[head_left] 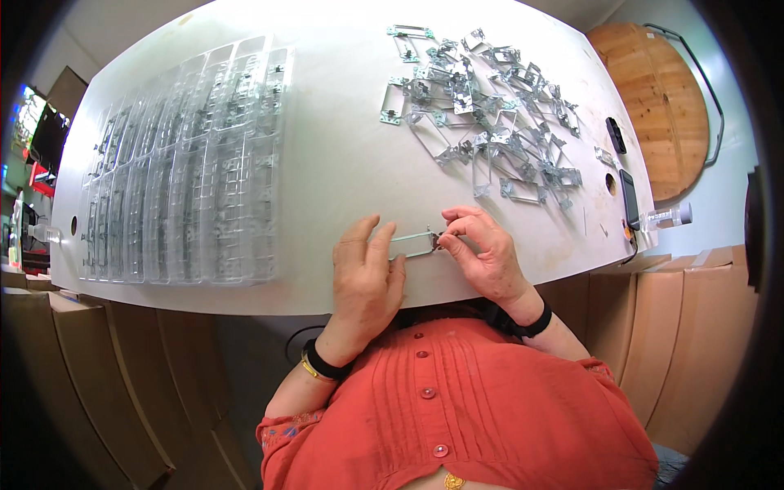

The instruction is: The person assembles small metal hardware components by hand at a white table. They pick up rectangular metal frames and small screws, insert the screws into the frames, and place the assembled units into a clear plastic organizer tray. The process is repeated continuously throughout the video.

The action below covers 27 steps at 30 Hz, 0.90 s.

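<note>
Frame [415, 254] (metal), fingers [466, 225] at ends; brackets [500, 145]

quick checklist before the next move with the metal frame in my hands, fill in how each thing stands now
1. Left hand on the metal frame: ok, at its left end.
2. Right hand at the frame's other end: ok, fingertips by the small dark part there.
3. Dark part fully seated: cannot tell, too small and partly hidden by the fingers.
4. Loose pile of metal frames away from the hands: ok, farther up the table on the right.
5. Clear plastic trays away from the hands: ok, on the left of the table.
</note>
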Each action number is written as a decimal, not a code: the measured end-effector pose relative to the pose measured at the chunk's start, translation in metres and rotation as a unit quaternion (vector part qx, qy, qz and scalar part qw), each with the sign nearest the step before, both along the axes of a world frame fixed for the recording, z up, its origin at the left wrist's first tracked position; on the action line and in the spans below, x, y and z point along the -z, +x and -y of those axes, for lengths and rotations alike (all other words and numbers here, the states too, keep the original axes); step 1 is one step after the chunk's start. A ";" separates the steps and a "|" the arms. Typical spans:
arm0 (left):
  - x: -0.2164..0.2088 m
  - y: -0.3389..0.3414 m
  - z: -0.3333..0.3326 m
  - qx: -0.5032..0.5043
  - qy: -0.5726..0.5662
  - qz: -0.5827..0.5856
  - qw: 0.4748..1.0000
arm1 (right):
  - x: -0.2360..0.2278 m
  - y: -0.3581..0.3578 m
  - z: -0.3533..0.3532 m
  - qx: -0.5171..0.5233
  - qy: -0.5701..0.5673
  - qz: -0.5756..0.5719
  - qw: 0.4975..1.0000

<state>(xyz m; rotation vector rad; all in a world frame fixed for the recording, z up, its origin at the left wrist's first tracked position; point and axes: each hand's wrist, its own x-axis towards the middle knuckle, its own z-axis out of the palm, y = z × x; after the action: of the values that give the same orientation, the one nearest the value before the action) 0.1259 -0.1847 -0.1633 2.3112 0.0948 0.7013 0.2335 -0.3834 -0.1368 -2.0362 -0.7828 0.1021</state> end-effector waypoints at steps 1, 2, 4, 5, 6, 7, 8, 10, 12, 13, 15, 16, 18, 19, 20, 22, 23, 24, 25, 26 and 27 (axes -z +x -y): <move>-0.004 -0.002 0.000 -0.001 -0.059 0.003 0.998 | 0.000 0.000 0.001 0.000 0.003 -0.004 1.000; -0.010 -0.003 -0.001 -0.002 -0.118 0.005 0.993 | 0.001 0.001 0.002 0.000 0.005 -0.007 1.000; -0.029 -0.009 -0.009 0.031 -0.153 0.015 0.988 | 0.004 0.001 0.005 0.003 0.015 -0.009 1.000; -0.041 -0.013 -0.014 0.048 -0.171 0.019 0.984 | 0.007 0.001 0.006 0.007 0.021 -0.008 1.000; -0.055 -0.017 -0.016 0.054 -0.185 0.039 0.980 | 0.008 0.001 0.007 0.008 0.026 -0.006 1.000; -0.069 -0.021 -0.018 0.062 -0.200 0.059 0.976 | 0.008 0.002 0.009 0.010 0.031 -0.005 0.999; -0.083 -0.025 -0.021 0.071 -0.215 0.078 0.971 | 0.009 0.002 0.011 0.013 0.036 -0.004 0.999; -0.107 -0.039 -0.028 0.116 -0.252 0.090 0.957 | 0.009 0.002 0.014 0.016 0.041 -0.002 0.999; -0.130 -0.051 -0.032 0.165 -0.364 0.122 0.909 | 0.010 0.001 0.016 0.018 0.042 -0.003 0.999; -0.141 -0.054 -0.031 0.189 -0.425 0.155 0.872 | 0.010 0.002 0.017 0.015 0.043 -0.004 0.999; -0.164 -0.057 -0.042 0.289 -0.393 0.142 0.861 | 0.010 0.003 0.019 0.008 0.042 -0.004 0.999; -0.177 -0.061 -0.047 0.341 -0.411 0.125 0.836 | 0.011 0.002 0.020 0.006 0.041 -0.002 0.999; -0.190 -0.062 -0.046 0.425 -0.450 0.115 0.777 | 0.013 0.001 0.024 0.006 0.038 0.001 0.999; -0.192 -0.062 -0.044 0.452 -0.466 0.111 0.752 | 0.014 0.000 0.026 0.008 0.039 0.000 0.999; -0.192 -0.062 -0.042 0.470 -0.476 0.110 0.735 | 0.015 -0.001 0.028 0.010 0.041 0.000 0.999; -0.191 -0.063 -0.037 0.491 -0.493 0.106 0.710 | 0.018 -0.002 0.029 0.008 0.041 0.001 0.999; -0.190 -0.064 -0.035 0.495 -0.498 0.106 0.704 | 0.019 -0.002 0.030 0.005 0.040 0.006 0.999; -0.188 -0.064 -0.035 0.496 -0.504 0.109 0.699 | 0.020 -0.002 0.031 0.003 0.038 0.010 0.999; -0.188 -0.064 -0.035 0.494 -0.508 0.113 0.697 | 0.018 -0.002 0.033 0.003 0.029 0.003 1.000; -0.187 -0.065 -0.036 0.498 -0.512 0.113 0.691 | 0.014 -0.004 0.034 0.007 0.022 -0.003 1.000; -0.186 -0.066 -0.035 0.497 -0.515 0.114 0.689 | 0.013 -0.004 0.033 0.006 0.019 -0.009 1.000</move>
<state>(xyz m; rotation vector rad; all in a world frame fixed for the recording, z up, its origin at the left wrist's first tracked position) 0.0601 -0.1499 0.0223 0.8890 -0.6764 0.1985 0.2294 -0.4161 -0.1496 -2.0019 -0.7544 0.0986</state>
